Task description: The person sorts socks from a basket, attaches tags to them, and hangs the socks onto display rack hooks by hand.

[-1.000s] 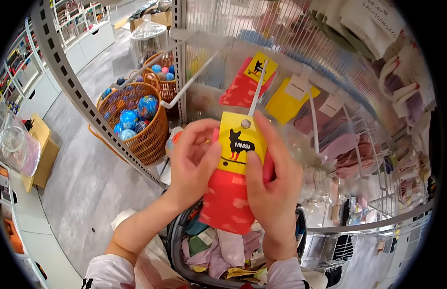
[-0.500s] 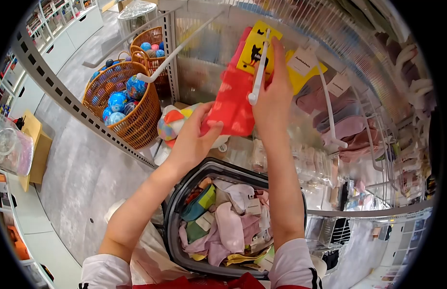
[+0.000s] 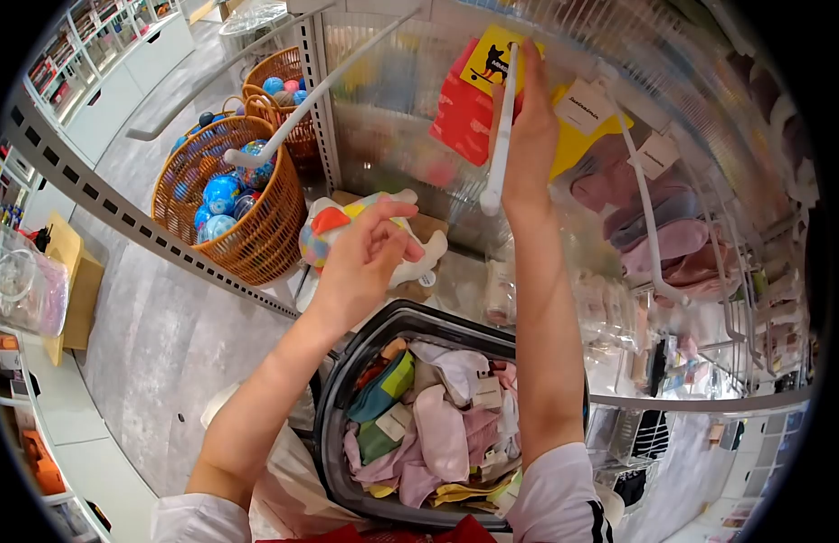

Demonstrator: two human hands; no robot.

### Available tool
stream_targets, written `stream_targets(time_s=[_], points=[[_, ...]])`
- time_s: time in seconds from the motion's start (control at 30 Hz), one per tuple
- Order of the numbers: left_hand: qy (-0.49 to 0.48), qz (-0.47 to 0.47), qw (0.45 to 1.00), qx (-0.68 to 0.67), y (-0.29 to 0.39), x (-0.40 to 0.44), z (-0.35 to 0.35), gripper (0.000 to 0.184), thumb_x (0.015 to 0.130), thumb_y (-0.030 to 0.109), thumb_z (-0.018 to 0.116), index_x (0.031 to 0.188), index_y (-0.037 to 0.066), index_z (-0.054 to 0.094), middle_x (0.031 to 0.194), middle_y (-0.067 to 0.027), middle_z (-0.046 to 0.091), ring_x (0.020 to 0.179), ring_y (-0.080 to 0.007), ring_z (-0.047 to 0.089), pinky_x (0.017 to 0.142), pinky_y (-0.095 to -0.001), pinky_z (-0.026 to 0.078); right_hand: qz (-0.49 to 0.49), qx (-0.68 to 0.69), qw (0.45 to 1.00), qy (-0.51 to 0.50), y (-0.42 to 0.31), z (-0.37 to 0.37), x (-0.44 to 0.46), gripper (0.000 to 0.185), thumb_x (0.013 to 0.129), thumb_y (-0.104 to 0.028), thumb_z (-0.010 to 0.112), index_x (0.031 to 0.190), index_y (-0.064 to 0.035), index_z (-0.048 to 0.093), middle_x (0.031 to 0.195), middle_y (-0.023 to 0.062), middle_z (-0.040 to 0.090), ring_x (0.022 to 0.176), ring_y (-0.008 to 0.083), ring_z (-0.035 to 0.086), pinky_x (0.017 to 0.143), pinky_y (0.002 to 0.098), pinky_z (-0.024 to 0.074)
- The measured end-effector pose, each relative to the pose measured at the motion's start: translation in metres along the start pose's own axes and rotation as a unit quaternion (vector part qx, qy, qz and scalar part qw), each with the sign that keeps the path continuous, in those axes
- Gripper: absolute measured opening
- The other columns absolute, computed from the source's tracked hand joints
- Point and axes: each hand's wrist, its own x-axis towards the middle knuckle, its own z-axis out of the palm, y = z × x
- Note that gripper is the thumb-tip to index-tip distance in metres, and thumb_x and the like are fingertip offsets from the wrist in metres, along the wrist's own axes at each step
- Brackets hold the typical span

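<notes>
Up on a white display hook (image 3: 499,149) hangs a pair of red socks (image 3: 462,113) with a yellow header card (image 3: 493,61) bearing a black animal print. My right hand (image 3: 532,122) grips the card's right edge beside the hook. My left hand (image 3: 369,258) is lower down, away from the socks, its fingers loosely curled and slightly apart with nothing in them. Behind it lies a white plush toy (image 3: 424,253) with coloured patches, partly hidden. Below both hands is a dark-rimmed basket (image 3: 397,317) full of folded socks (image 3: 440,434) in pink, green and white.
Wicker baskets (image 3: 180,172) of patterned balls stand at the left beyond a perforated metal post (image 3: 121,213). More bare hooks (image 3: 284,136) stick out at upper left. On the right, carded socks (image 3: 668,244) hang from other hooks, and a metal shelf edge (image 3: 700,403) runs below.
My left hand has let go of the red socks and drawn back from them. The socks have moved up and further back along the hook with my right hand.
</notes>
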Motion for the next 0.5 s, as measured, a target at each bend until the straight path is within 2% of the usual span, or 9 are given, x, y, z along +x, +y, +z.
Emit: stream_targets(time_s=[0.13,0.23,0.27,0.37,0.43,0.5], points=[[-0.004,0.024,1.000,0.008,0.001,0.000,-0.001,0.026,0.086,0.003,0.042,0.112,0.000,0.044,0.078,-0.0053,0.057,0.076,-0.0084,0.053,0.072,-0.0210,0.041,0.032,0.035,0.999,-0.019,-0.007,-0.013,-0.009,0.059,0.076,-0.004,0.055,0.129,-0.0001,0.028,0.103,0.0206,0.052,0.091,0.0353,0.052,0.077,0.0382,0.0421],[-0.005,0.042,0.999,0.023,0.003,-0.003,-0.002,0.026,0.086,0.003,0.042,0.111,-0.001,0.044,0.078,-0.0062,0.057,0.075,-0.0097,0.054,0.071,-0.0220,0.042,0.134,0.122,0.979,-0.089,-0.023,-0.040,-0.025,0.064,0.080,-0.004,0.053,0.133,0.0002,0.018,0.114,0.0185,0.045,0.100,0.0275,0.049,0.088,0.0335,0.0384],[-0.004,0.047,0.999,0.027,0.002,-0.004,-0.002,0.025,0.086,0.003,0.042,0.110,-0.002,0.045,0.078,-0.0066,0.058,0.075,-0.0101,0.054,0.071,-0.0224,0.043,0.109,0.087,0.986,-0.091,-0.028,-0.050,-0.033,0.067,0.078,-0.003,0.053,0.133,0.0022,0.014,0.112,0.0197,0.043,0.101,0.0288,0.047,0.089,0.0365,0.0374],[-0.004,0.073,0.997,0.020,-0.014,0.000,-0.004,0.023,0.086,0.004,0.042,0.108,-0.003,0.046,0.078,-0.0073,0.059,0.072,-0.0105,0.054,0.069,-0.0229,0.043,0.065,0.014,0.989,-0.134,-0.039,-0.084,-0.064,0.067,0.075,-0.004,0.055,0.131,0.0047,0.018,0.119,0.0260,0.038,0.109,0.0370,0.041,0.092,0.0398,0.0332],[-0.021,0.084,0.996,0.035,-0.018,-0.002,-0.002,0.024,0.090,0.015,0.045,0.109,0.001,0.048,0.078,-0.0024,0.057,0.074,-0.0073,0.054,0.067,-0.0210,0.042,0.060,-0.017,0.978,-0.199,-0.055,-0.119,-0.080,0.068,0.075,-0.005,0.055,0.131,0.0043,0.018,0.121,0.0260,0.037,0.111,0.0383,0.039,0.094,0.0405,0.0316],[-0.030,0.065,0.995,0.062,-0.016,-0.012,0.006,0.022,0.090,0.013,0.044,0.109,0.002,0.048,0.079,-0.0035,0.057,0.074,-0.0084,0.054,0.068,-0.0210,0.042,0.038,-0.058,0.968,-0.242,-0.062,-0.153,-0.094,0.068,0.074,-0.005,0.056,0.131,0.0040,0.019,0.122,0.0255,0.036,0.112,0.0389,0.038,0.094,0.0409,0.0316]])
